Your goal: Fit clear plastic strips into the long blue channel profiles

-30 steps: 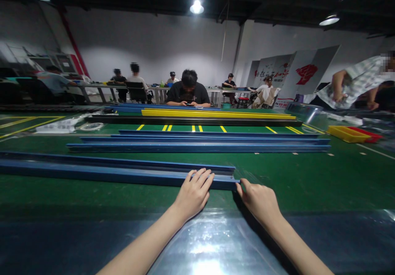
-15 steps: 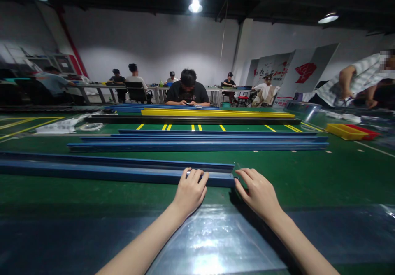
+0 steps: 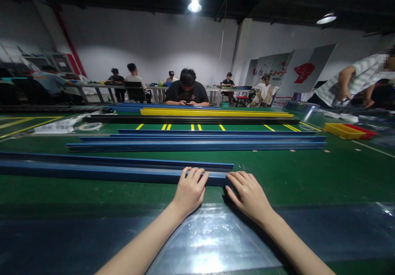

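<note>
A long blue U-shaped channel (image 3: 123, 173) lies across the green tabletop, running out of view at the left. My left hand (image 3: 190, 188) is closed over its front wall near the right end, fingers hooked over the top edge and thumb on the near side. At the very end of the same channel, my right hand (image 3: 247, 192) has its fingers bent over the corner, with the thumb lower and in front. The fingertips of both hands are partly hidden. Just beyond the right fingers shows a faint clear glint, too small to name.
A clear plastic sheet (image 3: 197, 242) covers the near table edge. Beyond lie more blue channels (image 3: 197, 146), a black bar (image 3: 191, 120) and a yellow bar (image 3: 216, 113). Yellow and red trays (image 3: 342, 131) stand at right. A person (image 3: 187, 89) sits opposite; another (image 3: 354, 77) leans in at right.
My right hand has moved left from just off the channel's end onto its corner. My left hand and the channel have stayed in place.
</note>
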Available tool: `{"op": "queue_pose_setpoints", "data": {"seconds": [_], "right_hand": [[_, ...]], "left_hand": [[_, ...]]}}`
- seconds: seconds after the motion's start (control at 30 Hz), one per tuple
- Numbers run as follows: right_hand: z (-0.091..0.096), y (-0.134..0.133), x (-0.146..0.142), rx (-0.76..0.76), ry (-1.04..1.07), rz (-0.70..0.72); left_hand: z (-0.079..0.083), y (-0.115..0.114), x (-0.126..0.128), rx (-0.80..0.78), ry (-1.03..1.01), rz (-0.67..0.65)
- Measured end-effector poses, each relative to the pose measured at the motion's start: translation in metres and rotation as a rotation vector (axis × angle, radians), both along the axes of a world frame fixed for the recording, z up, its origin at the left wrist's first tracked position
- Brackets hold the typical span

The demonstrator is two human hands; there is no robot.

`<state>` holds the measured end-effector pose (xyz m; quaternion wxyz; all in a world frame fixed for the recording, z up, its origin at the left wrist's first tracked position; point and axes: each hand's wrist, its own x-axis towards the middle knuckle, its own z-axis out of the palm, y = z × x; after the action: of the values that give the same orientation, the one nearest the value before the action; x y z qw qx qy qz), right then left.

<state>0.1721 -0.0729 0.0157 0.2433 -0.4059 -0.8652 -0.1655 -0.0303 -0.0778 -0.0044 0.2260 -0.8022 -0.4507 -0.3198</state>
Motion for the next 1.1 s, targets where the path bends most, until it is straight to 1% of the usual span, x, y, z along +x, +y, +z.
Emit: {"op": "queue_pose_setpoints", "data": {"seconds": [0.17, 0.27, 0.33, 0.4, 0.53, 0.7, 0.77, 0.97, 1.1], "right_hand": [[-0.003, -0.005, -0.007, -0.064, -0.083, 0.147], [-0.003, -0.004, -0.006, -0.07, -0.103, 0.183], [-0.002, -0.003, -0.004, -0.052, -0.108, 0.179], [-0.001, -0.001, -0.002, -0.022, -0.1, 0.15], [0.001, 0.004, 0.003, 0.034, -0.041, 0.053], [0.003, 0.006, 0.007, 0.07, 0.029, -0.038], [0.002, 0.006, 0.007, 0.065, 0.043, -0.052], [-0.002, 0.004, 0.003, 0.037, 0.049, -0.025], [-0.006, 0.003, -0.001, 0.052, 0.039, 0.021]], "left_hand": [[-0.002, 0.002, -0.001, -0.024, 0.041, -0.112], [-0.002, 0.002, -0.002, -0.081, 0.086, -0.177], [-0.001, 0.002, -0.002, -0.12, 0.099, -0.189], [-0.001, 0.002, -0.001, -0.143, 0.095, -0.174], [0.0, 0.001, 0.001, -0.117, 0.061, -0.105], [0.002, 0.001, 0.001, -0.121, 0.018, 0.085], [0.002, 0.001, 0.0, -0.108, 0.012, 0.123], [0.001, 0.002, -0.003, -0.052, -0.019, 0.102], [0.001, 0.002, -0.003, -0.049, -0.028, 0.041]]}}
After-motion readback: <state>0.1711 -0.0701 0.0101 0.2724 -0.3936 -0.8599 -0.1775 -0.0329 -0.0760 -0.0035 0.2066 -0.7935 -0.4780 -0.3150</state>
